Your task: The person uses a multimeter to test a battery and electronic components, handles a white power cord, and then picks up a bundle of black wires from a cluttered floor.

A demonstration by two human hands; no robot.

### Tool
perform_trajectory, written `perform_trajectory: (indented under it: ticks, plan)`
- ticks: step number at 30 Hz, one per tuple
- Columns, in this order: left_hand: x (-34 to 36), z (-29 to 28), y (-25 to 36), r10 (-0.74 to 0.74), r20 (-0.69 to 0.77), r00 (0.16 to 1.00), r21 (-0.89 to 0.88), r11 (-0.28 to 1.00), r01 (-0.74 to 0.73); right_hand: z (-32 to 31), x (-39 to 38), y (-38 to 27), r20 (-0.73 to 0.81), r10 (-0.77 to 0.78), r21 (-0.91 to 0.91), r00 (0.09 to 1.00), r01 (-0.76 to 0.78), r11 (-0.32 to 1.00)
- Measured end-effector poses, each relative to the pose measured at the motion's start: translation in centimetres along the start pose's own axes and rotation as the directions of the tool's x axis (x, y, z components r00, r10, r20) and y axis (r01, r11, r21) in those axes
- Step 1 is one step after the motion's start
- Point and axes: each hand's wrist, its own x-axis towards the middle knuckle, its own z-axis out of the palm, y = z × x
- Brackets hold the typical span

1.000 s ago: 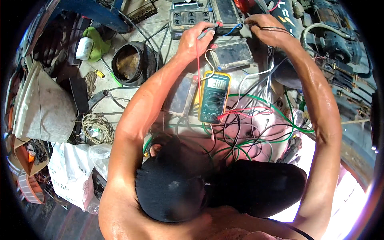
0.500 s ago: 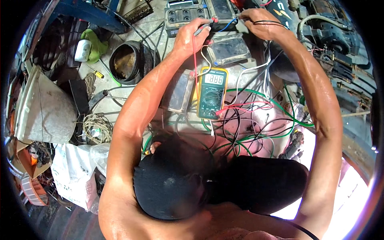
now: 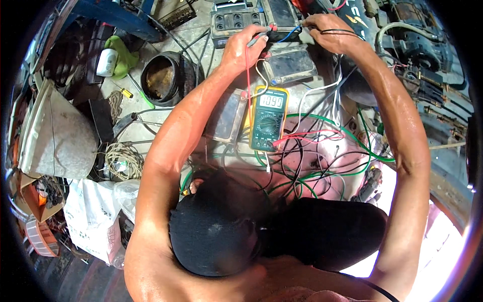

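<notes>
My left hand (image 3: 242,49) pinches a grey test probe (image 3: 257,40) with a red lead. Its tip meets the red terminal of a dark battery (image 3: 280,11). My right hand (image 3: 333,33) is closed by the blue terminal on the battery's right side; a black lead crosses its back, and the black test probe in its fingers is mostly hidden. Below my hands a yellow-edged multimeter (image 3: 268,119) lies face up with its display lit. Two more flat batteries lie close by, one behind the meter (image 3: 290,64) and another at its left (image 3: 226,117).
Tangled green, black and pink cables (image 3: 312,171) spread right of the meter. A black round container (image 3: 163,78) stands left of my forearm, near a yellow screwdriver (image 3: 126,93). A grey bucket (image 3: 63,133) is at far left, machinery (image 3: 422,48) at far right.
The digits on the multimeter display have changed. The whole view has shifted slightly, while both hands stay at the same battery terminals.
</notes>
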Motion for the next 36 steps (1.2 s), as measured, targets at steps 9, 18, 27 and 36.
perform_trajectory:
  ticks: [9, 18, 27, 36]
  plan:
    - [0.1, -0.2, -0.8, 0.156, -0.042, 0.987, 0.242, 0.960, -0.142, 0.0, -0.1, -0.1, -0.002, 0.002, 0.006, 1.000, -0.002, 1.000]
    - [-0.2, 0.0, -0.6, 0.108, -0.042, 0.993, 0.108, 0.989, -0.103, 0.5, -0.1, 0.8, -0.055, -0.063, -0.008, 0.997, 0.063, 0.998]
    - [-0.4, -0.1, 0.1, -0.071, -0.017, 0.997, 0.036, 0.997, 0.072, 0.2, -1.8, -0.8, -0.026, -0.101, -0.154, 0.994, 0.096, 0.983]
    - [-0.3, 0.1, -0.5, -0.033, -0.012, 0.999, -0.030, 0.999, 0.033, 0.4, -1.6, 0.1, -0.028, -0.145, -0.143, 0.989, 0.140, 0.980]
